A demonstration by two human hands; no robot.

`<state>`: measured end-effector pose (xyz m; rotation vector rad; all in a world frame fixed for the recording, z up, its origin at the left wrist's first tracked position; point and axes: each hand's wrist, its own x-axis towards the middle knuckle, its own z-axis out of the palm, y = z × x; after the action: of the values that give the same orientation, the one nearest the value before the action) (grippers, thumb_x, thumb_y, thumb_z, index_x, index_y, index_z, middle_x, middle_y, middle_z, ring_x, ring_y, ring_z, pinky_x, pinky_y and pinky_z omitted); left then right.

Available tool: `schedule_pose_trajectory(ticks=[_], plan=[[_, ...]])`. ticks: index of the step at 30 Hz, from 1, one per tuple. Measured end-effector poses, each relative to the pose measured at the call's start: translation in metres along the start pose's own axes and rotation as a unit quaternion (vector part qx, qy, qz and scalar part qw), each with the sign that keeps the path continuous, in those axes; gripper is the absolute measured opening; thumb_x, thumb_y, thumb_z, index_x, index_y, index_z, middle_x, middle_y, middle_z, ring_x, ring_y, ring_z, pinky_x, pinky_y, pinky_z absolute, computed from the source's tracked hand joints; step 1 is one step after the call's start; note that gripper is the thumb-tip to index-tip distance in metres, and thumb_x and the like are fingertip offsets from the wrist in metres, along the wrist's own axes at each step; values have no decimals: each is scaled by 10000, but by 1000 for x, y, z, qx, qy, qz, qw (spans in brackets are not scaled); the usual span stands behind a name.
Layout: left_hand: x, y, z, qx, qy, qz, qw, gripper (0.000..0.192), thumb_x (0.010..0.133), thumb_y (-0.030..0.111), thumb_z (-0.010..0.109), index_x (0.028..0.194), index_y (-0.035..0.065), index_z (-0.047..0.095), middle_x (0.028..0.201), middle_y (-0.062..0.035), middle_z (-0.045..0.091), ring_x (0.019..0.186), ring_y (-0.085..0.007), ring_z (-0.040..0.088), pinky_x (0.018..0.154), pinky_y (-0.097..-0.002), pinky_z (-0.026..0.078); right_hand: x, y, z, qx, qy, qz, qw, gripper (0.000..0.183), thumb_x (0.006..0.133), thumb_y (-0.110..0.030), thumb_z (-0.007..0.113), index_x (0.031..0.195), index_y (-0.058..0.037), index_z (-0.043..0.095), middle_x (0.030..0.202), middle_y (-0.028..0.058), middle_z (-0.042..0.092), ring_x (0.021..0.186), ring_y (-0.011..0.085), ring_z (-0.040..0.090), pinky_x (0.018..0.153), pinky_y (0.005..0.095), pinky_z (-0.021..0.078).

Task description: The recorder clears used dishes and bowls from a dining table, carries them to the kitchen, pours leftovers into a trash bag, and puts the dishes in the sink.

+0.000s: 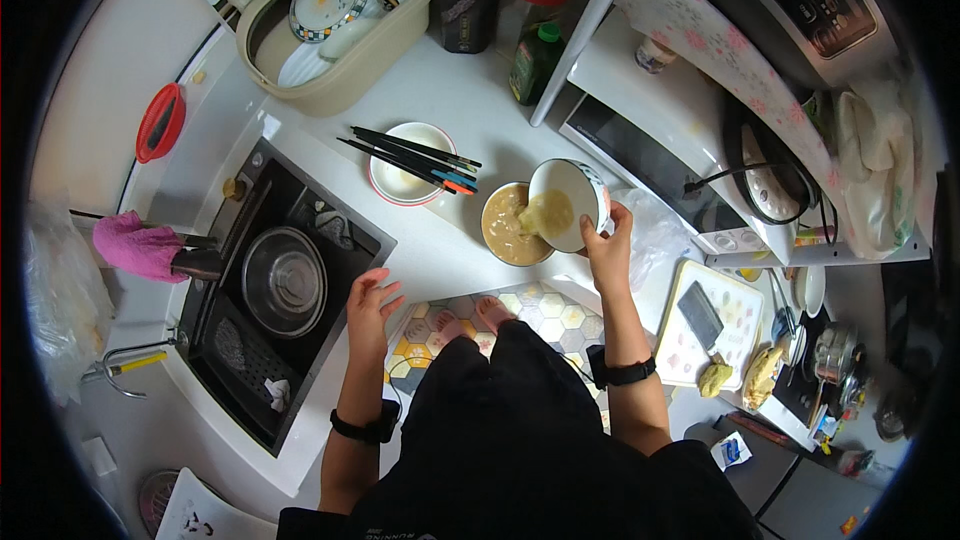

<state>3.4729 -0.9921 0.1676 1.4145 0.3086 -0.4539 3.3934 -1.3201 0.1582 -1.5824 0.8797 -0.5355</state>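
Observation:
My right hand [606,240] grips the rim of a white bowl [587,195], tilted to the left. Yellowish-brown liquid [551,214] runs over its lip into a second bowl [486,240], which stands on the white counter holding brown soup-like food with pale pieces. Fingers apart and holding nothing, my left hand [370,307] hovers near the counter's front edge, between the sink and the bowls. Behind the bowls, to the left, a white bowl with a red rim [377,187] has several dark chopsticks [409,154] lying across it, some with blue or orange ends.
At left is a black sink [300,405] with a metal basin [285,281]. A beige dish container [337,90], lidded jars [469,7] and a green bottle [536,64] stand at the back. A white oven [637,157] and a tray with a phone [679,360] are at right.

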Motion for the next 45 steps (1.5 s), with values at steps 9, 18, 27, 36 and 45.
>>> schedule_pose_trajectory(ticks=[9, 18, 27, 36, 45], plan=[[-7, 4, -32, -20, 47, 13, 999, 227, 842, 54, 460, 1059, 37, 520, 1126, -96, 500, 993, -241, 551, 795, -337, 486, -12, -14, 7, -104, -38, -148, 983, 620, 670, -31, 711, 1164, -7, 337, 1119, 168, 462, 908, 256, 576, 736, 313, 504], [-8, -7, -36, -10, 27, 11, 1000, 242, 828, 51, 470, 1063, 31, 522, 1136, -111, 490, 984, -240, 552, 788, -339, 487, -26, -30, 10, -238, -10, -278, 930, 692, 580, 9, 737, 1145, -16, 340, 1175, 190, 403, 954, 370, 547, 762, 378, 504], [-8, -17, -61, -62, 7, 14, 998, 221, 827, 42, 468, 1043, 28, 517, 1115, -106, 504, 955, -239, 567, 769, -333, 492, -25, -27, 3, 197, 2, 168, 966, 481, 863, -262, 546, 1202, 25, 360, 1164, 215, 452, 1003, 346, 553, 742, 416, 547], [-17, -27, -97, -71, 25, -37, 996, 187, 873, 73, 422, 1037, 57, 510, 1106, -89, 539, 924, -214, 586, 739, -329, 508, 42, -54, 33, 376, -199, 313, 849, 574, 870, -149, 483, 1319, 30, 173, 1287, 249, 297, 1147, 462, 413, 802, 540, 523], [-49, -45, -136, -90, 75, -28, 993, 248, 828, 115, 451, 1060, 51, 508, 1104, -104, 550, 958, -268, 566, 795, -386, 488, 141, -24, 107, 142, -175, 381, 897, 438, 908, -73, 356, 1309, 20, 206, 1272, 291, 342, 1041, 492, 497, 812, 594, 492]])
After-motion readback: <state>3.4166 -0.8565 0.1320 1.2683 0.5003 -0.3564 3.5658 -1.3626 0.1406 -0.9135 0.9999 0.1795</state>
